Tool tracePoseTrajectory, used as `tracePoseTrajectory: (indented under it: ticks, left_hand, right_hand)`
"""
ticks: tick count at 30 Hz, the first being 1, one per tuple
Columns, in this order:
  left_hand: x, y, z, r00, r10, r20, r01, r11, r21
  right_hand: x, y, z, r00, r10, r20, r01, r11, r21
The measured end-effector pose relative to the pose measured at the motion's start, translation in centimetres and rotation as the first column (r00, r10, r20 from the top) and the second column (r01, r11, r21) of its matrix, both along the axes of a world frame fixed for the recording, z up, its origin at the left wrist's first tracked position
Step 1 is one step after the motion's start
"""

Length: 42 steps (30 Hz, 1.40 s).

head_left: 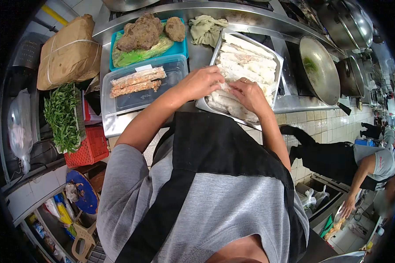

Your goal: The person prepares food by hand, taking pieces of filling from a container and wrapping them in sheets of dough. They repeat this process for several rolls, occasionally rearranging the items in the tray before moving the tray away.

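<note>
A metal tray [277, 65] holds several long white-coated rolls [249, 65]. Both my hands are over its near left part, fingertips close together on a white-coated piece. My left hand [202, 82] comes in from the left with its fingers curled down onto the piece. My right hand [249, 94], with a ring on one finger, pinches at the same piece. Left of the tray, a clear plastic container [173, 72] holds a few orange-and-white rolls [137, 82]. What lies beneath my fingertips is partly hidden.
Behind the container, a teal tray [185, 47] bears brown lumps and leaves. A crumpled cloth [207, 30] lies behind the metal tray. A large pan [320, 70] stands to the right. Greens [61, 116] and a paper-wrapped package [70, 55] are at left. Another person [338, 164] works at far right.
</note>
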<state>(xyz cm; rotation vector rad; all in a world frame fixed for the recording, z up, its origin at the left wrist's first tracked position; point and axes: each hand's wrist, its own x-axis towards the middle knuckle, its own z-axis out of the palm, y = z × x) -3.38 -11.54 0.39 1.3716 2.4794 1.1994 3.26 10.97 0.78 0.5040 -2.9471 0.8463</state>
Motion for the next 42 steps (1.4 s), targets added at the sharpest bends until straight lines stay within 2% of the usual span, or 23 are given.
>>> tracePoseTrajectory:
  ticks: [4,7,9,12,15,19,22,28,34,37,40,42]
  left_hand:
    - [0.5,1.0,-0.7,0.998,0.005,-0.066,-0.007,0.999,-0.032]
    - [-0.3,1.5,-1.4,0.998,0.005,-0.065,-0.01,0.998,-0.068]
    - [-1.1,1.5,-1.8,0.997,0.045,-0.055,-0.051,0.993,-0.109]
    - [-3.2,0.9,-2.1,0.972,0.183,-0.15,-0.212,0.956,-0.205]
    - [-4.1,0.2,-1.7,0.955,0.272,-0.115,-0.288,0.945,-0.155]
    - [-3.0,0.1,-1.2,0.969,0.234,0.08,-0.235,0.972,0.004]
    - [-2.3,-0.4,-1.4,0.971,0.187,0.147,-0.179,0.982,-0.066]
    - [-1.1,-0.7,-2.2,0.983,0.183,-0.027,-0.185,0.976,-0.116]
    - [-1.2,-0.3,-2.2,0.979,0.174,0.11,-0.157,0.977,-0.141]
    - [-1.1,-0.2,-1.9,0.978,0.154,0.138,-0.142,0.985,-0.096]
    - [-0.9,-0.2,-1.4,0.946,0.161,0.28,-0.147,0.987,-0.071]
    - [-0.7,-0.1,-0.9,0.93,0.167,0.329,-0.149,0.986,-0.079]
  right_hand:
    - [0.1,-0.1,-0.1,0.996,-0.048,0.07,0.05,0.998,-0.025]
    - [0.4,-0.3,-0.3,0.997,-0.06,0.04,0.06,0.998,-0.008]
    - [0.4,-0.1,-0.4,0.998,-0.057,0.038,0.057,0.998,-0.013]
    - [0.4,-0.1,-0.4,0.996,-0.059,0.073,0.06,0.998,-0.013]
    - [0.2,-0.3,-0.2,0.99,-0.083,0.11,0.085,0.996,-0.013]
    - [-0.5,-1.8,0.5,0.995,-0.093,0.044,0.092,0.995,0.036]
    - [-1.1,-3.0,0.3,0.979,0.03,-0.201,0.001,0.988,0.153]
    - [-2.2,-3.2,-0.5,0.986,0.001,-0.167,0.027,0.987,0.161]
    - [-2.9,-3.4,-0.3,0.979,0.031,-0.202,0.02,0.97,0.244]
    - [-3.4,-2.9,-1.5,0.989,-0.098,-0.112,0.113,0.984,0.137]
    - [-3.6,-2.4,-1.8,0.987,-0.157,-0.039,0.159,0.985,0.066]
    - [-3.5,-2.2,-1.3,0.979,-0.192,0.063,0.197,0.976,-0.089]
